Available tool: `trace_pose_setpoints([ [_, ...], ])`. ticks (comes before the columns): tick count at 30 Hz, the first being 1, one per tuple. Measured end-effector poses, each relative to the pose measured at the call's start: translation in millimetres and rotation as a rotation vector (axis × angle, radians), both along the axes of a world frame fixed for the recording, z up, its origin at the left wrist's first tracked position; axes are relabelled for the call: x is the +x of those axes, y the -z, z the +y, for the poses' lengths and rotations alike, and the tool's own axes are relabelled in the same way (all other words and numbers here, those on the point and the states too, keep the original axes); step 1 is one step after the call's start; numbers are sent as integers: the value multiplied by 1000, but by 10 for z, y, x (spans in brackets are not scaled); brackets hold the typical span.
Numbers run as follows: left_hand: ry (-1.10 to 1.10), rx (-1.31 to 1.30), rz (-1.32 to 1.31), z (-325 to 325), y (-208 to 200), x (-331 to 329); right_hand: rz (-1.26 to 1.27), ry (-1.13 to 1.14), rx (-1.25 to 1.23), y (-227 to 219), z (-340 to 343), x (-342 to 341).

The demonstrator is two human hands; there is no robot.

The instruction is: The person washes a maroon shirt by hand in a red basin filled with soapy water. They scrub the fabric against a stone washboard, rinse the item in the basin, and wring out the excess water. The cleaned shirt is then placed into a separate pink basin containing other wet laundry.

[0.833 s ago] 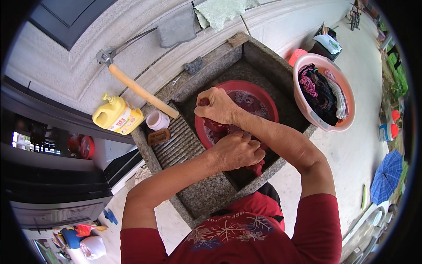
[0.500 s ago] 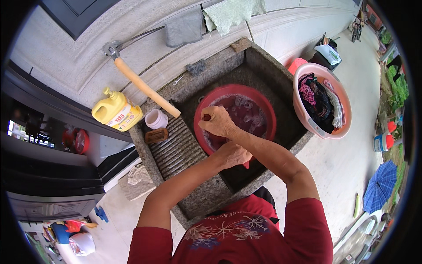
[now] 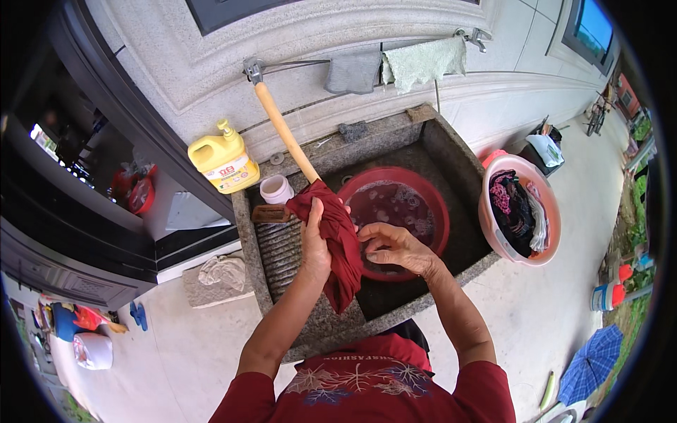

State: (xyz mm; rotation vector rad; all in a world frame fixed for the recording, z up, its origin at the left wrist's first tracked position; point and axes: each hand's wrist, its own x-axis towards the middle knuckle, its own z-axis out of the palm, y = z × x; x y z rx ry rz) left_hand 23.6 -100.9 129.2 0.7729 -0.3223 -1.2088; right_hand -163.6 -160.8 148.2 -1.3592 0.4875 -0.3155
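The left hand (image 3: 316, 245) is clasped firmly round a bunched dark red cloth (image 3: 343, 255) — held up over the ribbed washboard (image 3: 276, 248), beside the red basin (image 3: 441, 220). The right hand (image 3: 403, 251) curls close by — whether it pinches fabric (from here) I can't tell.

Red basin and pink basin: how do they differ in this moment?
The red basin sits inside the stone sink; the pink basin is outside it, to the right.
The red basin holds sudsy water; the pink basin holds heaped dark, pink and pale cloth.
Both are round and open-topped.
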Motion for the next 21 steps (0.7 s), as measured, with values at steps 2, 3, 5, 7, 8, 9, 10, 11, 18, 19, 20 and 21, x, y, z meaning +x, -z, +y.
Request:
trace_pose_setpoints([
  [2,-30,-47,116,9,-95,-113,-67,-35,75,5,91,43],
  [3,-43,-71,170,1,-141,-165,-105,-52,111,-2,133,58],
  [5,-14,-117,242,-24,-135,-232,-142,-21,14,2,204,47],
  [7,-17,-102,209,-35,-89,-274,-94,37,-134,-40,252,-10],
  [8,-95,-54,134,-71,37,-252,-3,79,-289,-27,259,-43],
  [9,-172,-9,58,-84,151,-177,140,149,-391,-123,295,-58],
  [10,-62,-3,99,-112,140,-238,133,371,-754,11,284,-34],
  [11,9,20,99,-47,75,-286,122,461,-757,-47,297,-126],
  [18,489,438,45,-19,171,-669,-8,632,-711,-491,22,-1028],
  [19,450,489,27,1,286,-676,-47,706,-625,-509,-78,-1187],
  [20,396,543,1,46,399,-637,-80,796,-652,-577,-180,-1308],
  [21,348,598,-17,74,505,-628,-102,888,-680,-643,-293,-1467],
])
